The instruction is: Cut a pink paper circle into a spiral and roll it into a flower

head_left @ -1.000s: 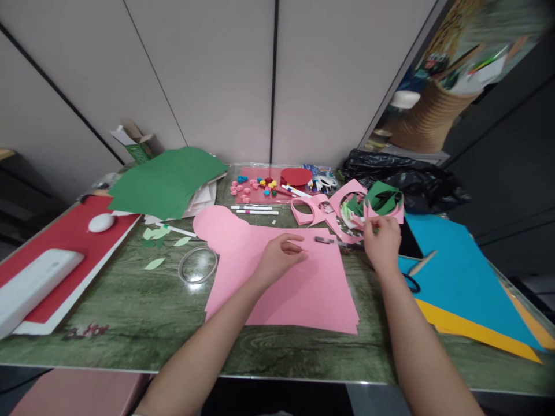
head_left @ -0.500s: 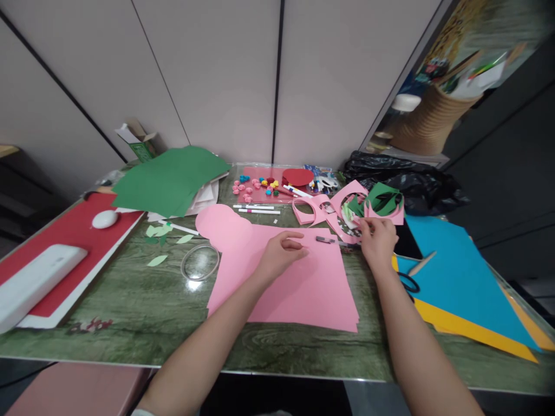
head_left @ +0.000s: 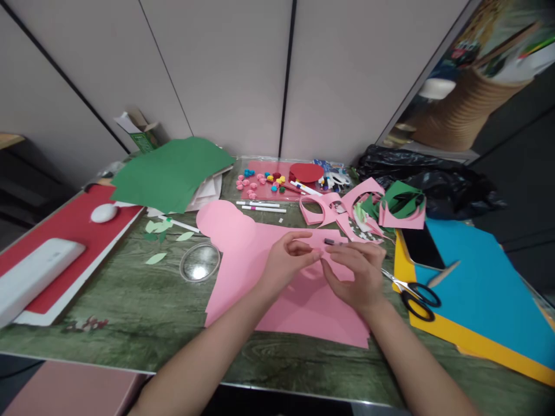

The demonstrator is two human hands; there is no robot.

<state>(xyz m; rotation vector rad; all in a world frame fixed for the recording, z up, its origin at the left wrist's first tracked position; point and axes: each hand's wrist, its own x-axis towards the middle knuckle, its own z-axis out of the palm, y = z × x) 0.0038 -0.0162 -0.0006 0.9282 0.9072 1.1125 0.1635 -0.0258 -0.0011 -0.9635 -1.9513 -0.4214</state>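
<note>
Over the pink paper sheets (head_left: 321,315), my left hand (head_left: 288,263) is closed in a pinch, thumb against fingertips. My right hand (head_left: 358,274) meets it there, its curled fingertips close to the left thumb. Whatever lies between the fingers is too small to make out. A dark-capped pen (head_left: 332,241) lies behind the right fingers, partly covered by them. Pink rounded cut-outs (head_left: 225,222) rest at the sheets' upper left corner. To the right of my right hand lie black-handled scissors (head_left: 418,297), their blades partly hidden behind the hand.
Paper scraps (head_left: 362,211) heap behind the right hand. A phone (head_left: 420,248) and blue paper (head_left: 481,283) lie right, green paper (head_left: 169,173) back left. A clear ring (head_left: 199,245), markers (head_left: 262,208) and small coloured pieces (head_left: 260,179) are around. A white case (head_left: 43,277) sits left.
My right hand has come left from the scrap pile to meet my left hand over the pink sheets. The scissors and phone show more now. The view has shifted slightly.
</note>
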